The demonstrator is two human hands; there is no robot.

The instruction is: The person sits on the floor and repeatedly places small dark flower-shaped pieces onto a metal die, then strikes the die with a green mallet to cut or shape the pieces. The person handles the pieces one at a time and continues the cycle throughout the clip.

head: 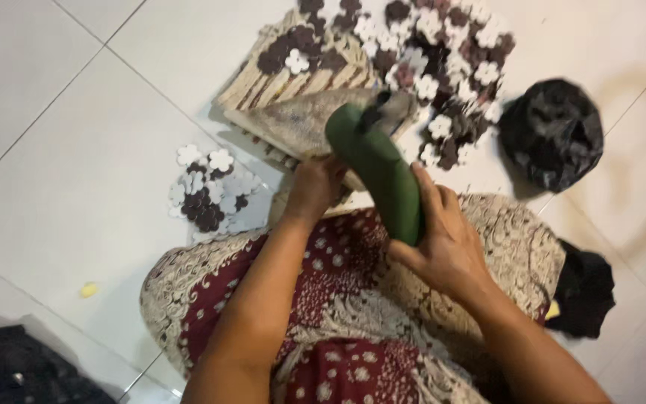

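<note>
A person's right hand point(446, 243) grips a green glue gun point(380, 169), its dark tip against a grey woven piece point(315, 120). The left hand point(314, 187) is closed on that piece's near edge, above a lap draped in maroon patterned cloth point(338, 299). White and brown flower cutouts point(443, 60) lie scattered on the tiled floor point(76, 150), a black plastic bag point(551, 131) beside them.

Both forearms stretched forward over the lap, left hand point(314, 187) curled shut, right hand point(443, 243) clasped, thumb raised
</note>
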